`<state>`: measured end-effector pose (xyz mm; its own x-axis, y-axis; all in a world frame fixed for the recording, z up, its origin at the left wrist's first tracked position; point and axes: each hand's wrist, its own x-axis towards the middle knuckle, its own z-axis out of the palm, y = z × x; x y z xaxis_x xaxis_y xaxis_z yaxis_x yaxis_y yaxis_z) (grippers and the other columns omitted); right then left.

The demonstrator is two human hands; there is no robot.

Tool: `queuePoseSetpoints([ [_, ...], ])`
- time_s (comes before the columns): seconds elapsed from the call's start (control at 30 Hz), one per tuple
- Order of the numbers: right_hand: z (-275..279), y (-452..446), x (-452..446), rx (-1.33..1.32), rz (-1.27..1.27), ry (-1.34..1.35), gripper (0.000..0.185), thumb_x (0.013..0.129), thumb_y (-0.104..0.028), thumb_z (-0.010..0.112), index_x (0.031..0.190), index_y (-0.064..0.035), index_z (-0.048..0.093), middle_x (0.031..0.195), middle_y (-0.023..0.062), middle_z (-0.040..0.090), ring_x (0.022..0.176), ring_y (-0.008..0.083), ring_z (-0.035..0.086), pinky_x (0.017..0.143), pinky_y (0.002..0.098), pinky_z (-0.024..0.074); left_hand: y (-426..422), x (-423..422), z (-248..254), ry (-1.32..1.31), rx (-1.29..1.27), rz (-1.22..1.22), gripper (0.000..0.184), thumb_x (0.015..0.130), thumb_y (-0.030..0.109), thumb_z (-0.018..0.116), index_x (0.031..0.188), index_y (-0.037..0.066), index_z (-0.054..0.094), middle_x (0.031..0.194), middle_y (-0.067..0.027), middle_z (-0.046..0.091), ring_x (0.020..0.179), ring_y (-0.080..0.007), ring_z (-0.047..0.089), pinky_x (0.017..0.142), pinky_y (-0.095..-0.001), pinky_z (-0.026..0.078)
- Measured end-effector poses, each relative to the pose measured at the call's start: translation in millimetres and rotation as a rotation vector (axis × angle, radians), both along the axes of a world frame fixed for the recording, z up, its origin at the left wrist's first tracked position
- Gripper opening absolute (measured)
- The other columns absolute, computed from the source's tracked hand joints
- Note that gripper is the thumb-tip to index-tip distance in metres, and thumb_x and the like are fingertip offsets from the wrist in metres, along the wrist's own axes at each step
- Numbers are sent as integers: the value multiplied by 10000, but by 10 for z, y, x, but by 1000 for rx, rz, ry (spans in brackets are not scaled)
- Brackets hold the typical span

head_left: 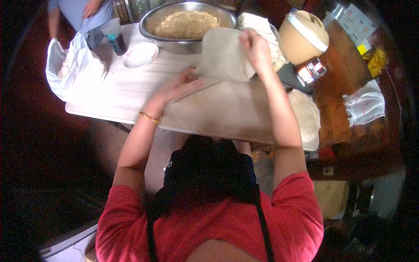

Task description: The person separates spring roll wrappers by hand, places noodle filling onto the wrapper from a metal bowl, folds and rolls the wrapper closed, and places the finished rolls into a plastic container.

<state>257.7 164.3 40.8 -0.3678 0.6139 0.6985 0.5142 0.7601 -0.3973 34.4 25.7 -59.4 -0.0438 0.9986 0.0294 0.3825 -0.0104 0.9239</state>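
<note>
My right hand [256,50] pinches the top right edge of a thin, pale wrapper sheet [224,56]. The sheet hangs in front of the steel bowl, slightly blurred. My left hand [181,85] is low over the white table, its thumb and fingers apart. A pale, straight-edged flap [196,92] lies just beside its thumb; whether they touch I cannot tell. Behind the raised sheet stands a large steel bowl [150,37] heaped with shredded, yellowish filling [187,24]. A stack of pale sheets [259,26] rests at the back right, partly behind my right hand.
On the left of the table [126,102] are a white plastic bag [80,72], a cup [114,37] and a small plate [140,55]. At right are a tan lidded container [301,37], a phone [311,72] and a flat dough-like piece [303,115]. Another person [85,15] is at the far left.
</note>
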Motion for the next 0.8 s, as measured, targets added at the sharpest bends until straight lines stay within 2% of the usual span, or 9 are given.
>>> queuePoseSetpoints([
  [0.13, 434, -186, 493, -1, -123, -37, 255, 887, -282, 583, 918, -32, 616, 806, 222, 638, 800, 380, 638, 688, 448, 491, 7, 60, 58, 93, 46, -96, 901, 698, 565, 734, 1293, -44, 440, 1153, -199, 598, 1050, -275, 588, 913, -339, 459],
  [0.2, 530, -278, 792, -64, -141, -125, 305, 874, -302, 608, 924, -3, 640, 800, 221, 644, 796, 353, 654, 709, 423, 491, -62, 142, 263, 633, 20, -250, 780, 717, 429, 764, 1304, 19, 453, 1154, -156, 594, 1068, -285, 560, 931, -369, 446],
  [0.23, 547, -338, 942, -113, -131, -174, 301, 874, -289, 611, 921, 8, 638, 788, 219, 643, 770, 332, 656, 702, 413, 488, -60, 151, 155, 634, 24, -249, 780, 717, 429, 764, 1304, 19, 453, 1154, -156, 594, 1068, -285, 560, 931, -369, 446],
  [0.3, 546, -461, 1184, -158, -122, -224, 298, 873, -275, 614, 918, 19, 635, 775, 217, 641, 745, 312, 658, 695, 403, 484, -8, 138, -185, 869, 660, -171, 761, 671, 388, 790, 1270, 33, 483, 1094, -166, 608, 1005, -315, 582, 893, -392, 460],
  [0.37, 537, -558, 1369, -271, -97, -353, 278, 865, -254, 631, 876, 24, 627, 680, 157, 617, 625, 211, 600, 620, 356, 461, 35, 135, -187, 800, 539, -210, 701, 684, 367, 780, 1234, 31, 503, 1063, -163, 613, 970, -318, 588, 872, -404, 464],
  [0.53, 279, -504, 1736, -426, -134, -228, 239, 843, -233, 667, 801, -2, 620, 598, 31, 506, 562, 96, 440, 534, 280, 388, 389, -273, -478, 575, 128, -108, 531, 724, 323, 752, 1124, 28, 566, 1002, -164, 619, 910, -334, 594, 841, -431, 470],
  [0.63, 114, -406, 1942, -492, -163, -198, 215, 850, -204, 653, 808, 4, 620, 611, 25, 524, 592, 102, 456, 562, 286, 399, 311, -236, -336, 561, 234, 112, 336, 774, 279, 682, 989, 31, 611, 920, -186, 647, 887, -348, 614, 815, -403, 481],
  [0.7, -15, -376, 1992, -489, -137, -204, 203, 856, -191, 653, 788, -4, 617, 621, -14, 510, 596, 73, 431, 544, 265, 371, -17, 51, -87, 561, 575, -79, 296, 779, 273, 681, 960, 53, 600, 916, -163, 627, 860, -352, 602, 786, -415, 481],
  [0.8, -89, -338, 1975, -502, -94, -211, 192, 863, -176, 653, 770, -13, 615, 632, -62, 483, 602, 36, 390, 516, 239, 335, -268, 255, 2, 738, 785, -242, 267, 796, 275, 665, 956, 73, 596, 989, -137, 607, 882, -346, 597, 774, -434, 478],
])
